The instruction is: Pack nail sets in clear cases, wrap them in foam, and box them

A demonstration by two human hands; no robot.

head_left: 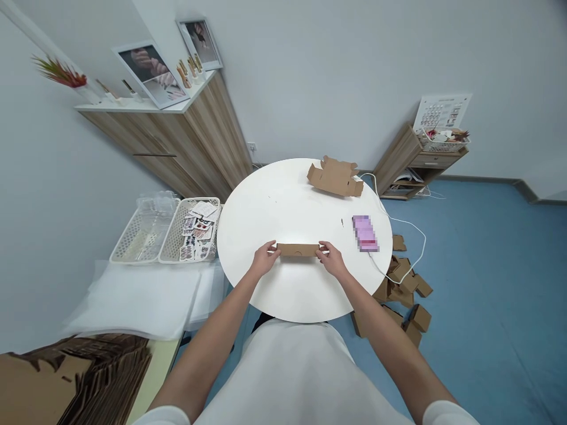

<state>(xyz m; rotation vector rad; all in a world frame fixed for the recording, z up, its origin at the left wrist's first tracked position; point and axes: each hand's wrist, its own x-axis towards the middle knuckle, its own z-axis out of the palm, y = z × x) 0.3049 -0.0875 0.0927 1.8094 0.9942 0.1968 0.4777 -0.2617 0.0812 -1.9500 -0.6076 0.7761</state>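
A small brown cardboard box [298, 250] is held between my two hands above the near middle of the round white table [248, 203]. My left hand [266, 258] grips its left end, and my right hand [330, 258] grips its right end. The long side facing me carries a curved cut mark. At the table's far right lies an unfolded cardboard box blank [336, 176] with its flaps partly raised. To the right of my right hand is a phone with a pixelated purple screen [365, 234], a white cable running from it.
Several cardboard boxes [405, 280] lie on the blue floor at right. On the left stand two white baskets, one holding printed cards [199, 230], plus plastic sheets [137, 298] and stacked cardboard blanks [110, 378]. A wooden cabinet [217, 130] stands behind.
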